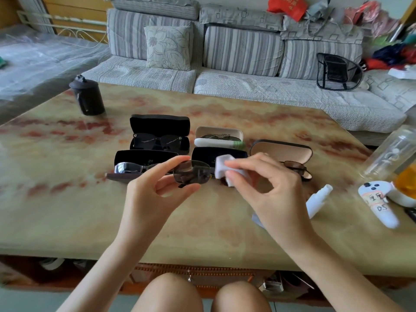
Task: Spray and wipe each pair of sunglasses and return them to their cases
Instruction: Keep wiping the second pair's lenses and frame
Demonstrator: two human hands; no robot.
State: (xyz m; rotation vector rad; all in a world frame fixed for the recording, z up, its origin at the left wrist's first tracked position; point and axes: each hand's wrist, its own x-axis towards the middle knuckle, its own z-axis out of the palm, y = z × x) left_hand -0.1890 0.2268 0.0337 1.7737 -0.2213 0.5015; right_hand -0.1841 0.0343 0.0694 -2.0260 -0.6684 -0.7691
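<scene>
Between our left hand (155,190) and right hand (265,188) the sunglasses (191,172), cloth (225,170) on one lens, open cases (159,134) just behind both hands, spray bottle (317,200) lying right of our right hand, mug (87,97) far behind our left.

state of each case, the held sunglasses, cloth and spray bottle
held sunglasses, lifted, left hand pinches one lens
cloth, over the other lens, pinched by right hand
back black case, open, dark pair inside
white case, open, thin-rimmed pair inside
front-left case, open, mirrored pair inside
middle black case, open, inside hidden
tan-lined case, open, brown pair at its front
spray bottle, lying down
</scene>
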